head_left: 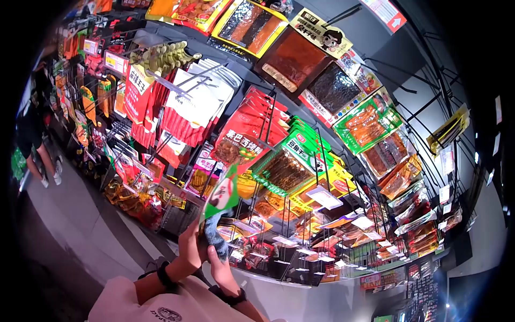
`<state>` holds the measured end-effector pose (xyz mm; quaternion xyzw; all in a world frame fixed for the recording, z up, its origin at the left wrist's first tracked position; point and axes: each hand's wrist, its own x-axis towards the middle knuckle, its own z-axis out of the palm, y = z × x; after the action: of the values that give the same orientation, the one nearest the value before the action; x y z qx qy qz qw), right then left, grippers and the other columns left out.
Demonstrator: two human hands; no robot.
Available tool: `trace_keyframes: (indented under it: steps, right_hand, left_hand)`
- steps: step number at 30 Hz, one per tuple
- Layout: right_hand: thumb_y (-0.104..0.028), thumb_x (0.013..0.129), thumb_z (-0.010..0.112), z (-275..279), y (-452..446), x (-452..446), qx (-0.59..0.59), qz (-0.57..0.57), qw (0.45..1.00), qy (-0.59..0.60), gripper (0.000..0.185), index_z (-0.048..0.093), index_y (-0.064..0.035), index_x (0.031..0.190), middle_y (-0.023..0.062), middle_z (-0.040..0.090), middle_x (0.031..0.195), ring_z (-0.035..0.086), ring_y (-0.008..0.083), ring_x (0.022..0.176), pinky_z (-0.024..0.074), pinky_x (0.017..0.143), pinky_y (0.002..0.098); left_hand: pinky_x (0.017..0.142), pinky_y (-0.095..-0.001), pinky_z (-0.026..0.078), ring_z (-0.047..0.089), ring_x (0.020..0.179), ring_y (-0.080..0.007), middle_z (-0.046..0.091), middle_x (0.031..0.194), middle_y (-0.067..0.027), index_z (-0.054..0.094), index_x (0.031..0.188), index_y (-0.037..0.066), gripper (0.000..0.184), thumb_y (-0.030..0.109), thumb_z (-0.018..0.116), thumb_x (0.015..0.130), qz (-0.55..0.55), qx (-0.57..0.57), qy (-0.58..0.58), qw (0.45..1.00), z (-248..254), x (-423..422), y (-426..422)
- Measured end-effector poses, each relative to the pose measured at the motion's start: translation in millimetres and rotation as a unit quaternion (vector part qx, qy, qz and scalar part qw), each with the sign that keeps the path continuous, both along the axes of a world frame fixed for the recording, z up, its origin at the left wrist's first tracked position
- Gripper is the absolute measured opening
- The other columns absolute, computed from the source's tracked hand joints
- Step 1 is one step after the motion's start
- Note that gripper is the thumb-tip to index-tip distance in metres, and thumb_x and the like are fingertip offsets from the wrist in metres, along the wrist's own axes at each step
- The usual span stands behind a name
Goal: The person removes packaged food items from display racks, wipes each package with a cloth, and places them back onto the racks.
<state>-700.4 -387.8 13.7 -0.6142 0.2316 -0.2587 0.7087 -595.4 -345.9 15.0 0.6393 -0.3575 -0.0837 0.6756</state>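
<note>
In front of my chest I hold up a snack packet with a green edge, a white area with red and dark print, and a grey-blue lower part. My left hand is closed at the packet's lower left side. On its lower end lies the thumb of my right hand, closed on the same packet. Most of the fingers of both hands are hidden. Behind the packet hang red snack packets and green packets on rack hooks.
The tall rack curves across the view, with many packets and price tags on metal prongs. Its lower part holds a pile of packets. Grey floor lies at left, where another person's legs show.
</note>
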Motion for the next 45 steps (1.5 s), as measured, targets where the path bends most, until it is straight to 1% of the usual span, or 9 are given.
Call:
trace_keyframes:
  steps: [6,14,19,22,25,32,35,41,45]
  right_hand:
    - [-0.023,0.097,0.058,6.0,-31.7,-11.2,0.048,-0.02,0.999,-0.006,0.065,0.024,0.0007,0.147,0.0123,0.042,0.141,0.042,0.019,0.127,0.0355,0.107,0.034]
    - [-0.026,0.093,0.06,67.6,-49.7,-17.1,0.135,-0.2,0.969,-0.048,0.045,0.052,-0.0018,0.13,0.0082,0.062,0.12,0.058,0.0204,0.11,0.0442,0.096,0.0346]
    - [-0.027,0.095,0.056,58.1,-78.1,-53.7,0.088,-0.219,0.972,-0.016,0.045,0.05,-0.0035,0.133,0.0089,0.06,0.126,0.058,0.0224,0.112,0.0459,0.098,0.0372]
    - [-0.031,0.099,0.05,46.4,-83.3,-61.0,0.151,-0.206,0.966,-0.033,0.046,0.048,-0.0025,0.135,0.0086,0.057,0.129,0.057,0.0218,0.115,0.0445,0.1,0.0364]
    - [-0.04,0.1,0.048,40.7,-66.5,-50.5,0.095,-0.274,0.957,0.012,0.054,0.048,-0.0005,0.136,0.0059,0.057,0.13,0.053,0.0181,0.12,0.0381,0.104,0.0313]
    - [-0.046,0.1,0.046,38.3,-92.9,-86.6,0.092,-0.393,0.902,-0.15,0.051,0.055,-0.0033,0.127,0.0088,0.063,0.112,0.062,0.0218,0.1,0.0492,0.089,0.0356]
    - [-0.036,0.103,0.041,6.9,-76.2,-98.7,-0.156,-0.406,0.898,0.063,0.05,0.05,0.0053,0.13,0.0162,0.056,0.126,0.055,0.0277,0.116,0.0461,0.097,0.0406]
    - [-0.023,0.092,0.053,37.3,4.9,-49.9,-0.435,0.021,0.893,0.117,0.066,0.029,-0.0015,0.149,0.027,0.013,0.157,0.009,0.0417,0.147,-0.0014,0.115,0.0548]
    - [-0.015,0.097,0.047,1.7,-40.5,-71.2,-0.351,-0.035,0.933,0.074,0.056,0.032,-0.0009,0.148,0.0239,0.018,0.157,0.01,0.0355,0.148,0.0067,0.118,0.0435]
  left_hand:
    - [0.072,-0.0378,0.055,0.066,0.088,-0.0386,0.052,0.132,-0.0227,0.046,0.142,0.015,0.078,0.014,0.073,0.069,-0.023,0.123,-0.191,0.974,22.3,-22.9,14.7]
    - [0.11,-0.0612,0.014,0.021,0.14,-0.0428,0.028,0.151,-0.0181,0.055,0.135,0.024,0.064,0.04,0.071,0.075,-0.082,0.144,-0.366,0.916,49.6,-25.2,15.7]
    - [0.101,-0.0509,0.032,0.041,0.128,-0.0389,0.043,0.14,-0.0203,0.052,0.133,0.008,0.064,0.036,0.073,0.079,0.064,0.126,-0.241,0.96,44.5,9.1,14.1]
    - [0.06,-0.0288,0.046,0.06,0.066,-0.0138,0.064,0.074,-0.0075,0.064,0.106,0.001,0.037,0.031,0.072,0.086,-0.316,0.181,0.098,0.926,24.1,33.2,11.1]
    - [0.054,-0.0299,0.044,0.056,0.056,-0.0098,0.061,0.065,-0.0052,0.067,0.096,-0.001,0.026,0.024,0.068,0.09,-0.353,0.187,0.248,0.883,33.0,12.4,15.2]
    - [0.059,-0.0278,0.046,0.057,0.068,-0.008,0.067,0.078,-0.0136,0.062,0.107,-0.004,0.022,0.012,0.062,0.093,-0.208,0.033,0.037,0.977,-15.9,-3.5,0.8]
    - [0.056,-0.0316,0.045,0.061,0.059,-0.0259,0.063,0.075,-0.0192,0.063,0.105,-0.002,0.018,0.01,0.06,0.092,-0.21,0.081,0.061,0.972,-2.9,-6.5,2.7]
    - [0.075,-0.0273,0.052,0.064,0.086,-0.0086,0.072,0.09,-0.0059,0.065,0.106,-0.002,0.024,0.001,0.064,0.083,-0.292,-0.094,0.249,0.918,8.4,-9.3,-8.7]
    - [0.058,-0.0341,0.048,0.064,0.066,-0.0361,0.064,0.075,-0.0217,0.065,0.097,-0.003,0.013,0.006,0.062,0.089,-0.197,0.037,0.009,0.98,27.8,-13.1,-4.0]
